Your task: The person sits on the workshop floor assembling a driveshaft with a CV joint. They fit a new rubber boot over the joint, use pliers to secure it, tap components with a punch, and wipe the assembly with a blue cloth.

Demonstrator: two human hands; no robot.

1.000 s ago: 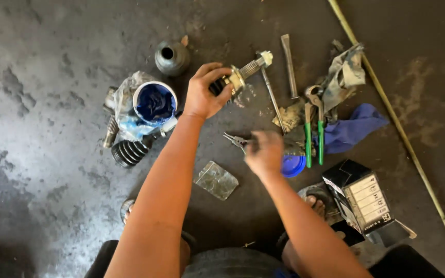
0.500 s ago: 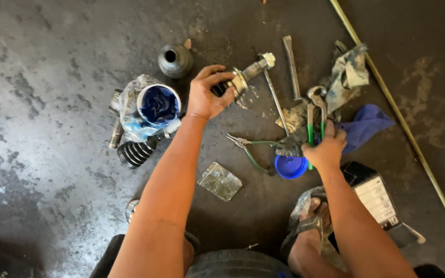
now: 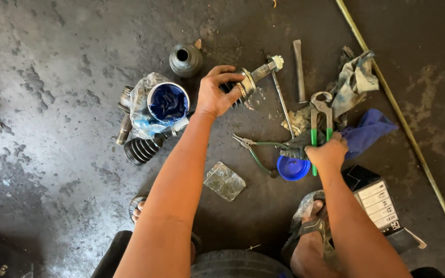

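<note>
The left hand is closed over a metal axle joint, its splined shaft pointing toward two o'clock. The right hand grips green-handled pincers, long axis toward twelve; how tightly is unclear. At nine o'clock lie green pliers and a blue lid.

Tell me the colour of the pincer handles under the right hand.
Green, on the metal pincers at the right hand; head view.

The right hand is off the slim green pliers and now sits further right, gripping the handles of the green-handled pincers. The pliers lie free to its left.
</note>
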